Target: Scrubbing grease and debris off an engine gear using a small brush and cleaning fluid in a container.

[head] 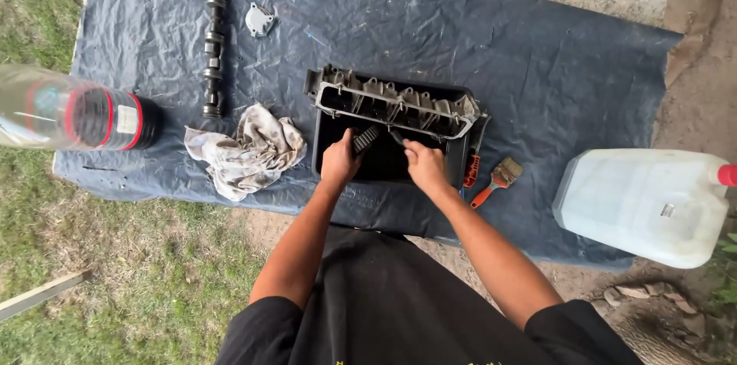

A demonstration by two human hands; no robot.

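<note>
Both hands — left hand [340,159] gripping brush [367,138], right hand [426,164] (closed) — over tray [328,151].

Spread across dirt and grass: blue tarp [537,50]. At upper left, camshaft [214,35] beside small metal cover [259,19]; below, crumpled rag [246,150]. At right, paintbrush [497,179] and white jerrycan [645,204]. At far left, clear bottle [69,115].
</note>
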